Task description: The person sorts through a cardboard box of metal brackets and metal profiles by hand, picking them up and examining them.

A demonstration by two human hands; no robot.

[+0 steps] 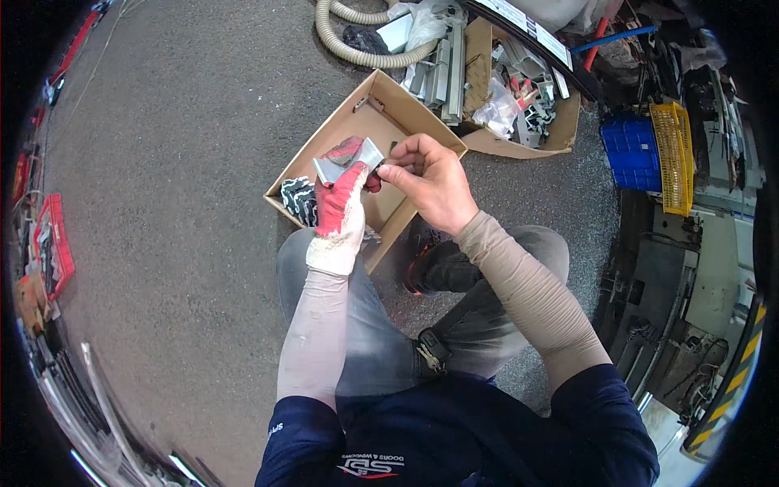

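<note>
Over an open cardboard box (422, 111), my left hand (339, 213), in a white and red work glove, is closed around a short silver metal profile piece (370, 154). My right hand (438, 185) is bare. Its thumb and fingertips pinch together at the right end of the profile, on a small dark piece (378, 171) too small to name. In the box's left corner lie several black parts with white edges (299, 200). More small parts show beside my left wrist, partly hidden by it.
Behind the box are long metal profiles (441, 77), a ribbed beige hose (345, 50) and a larger carton (556, 144) full of metal parts. A blue crate (631, 152) and a yellow crate (672, 158) stand at right. A red tray (55, 243) is far left.
</note>
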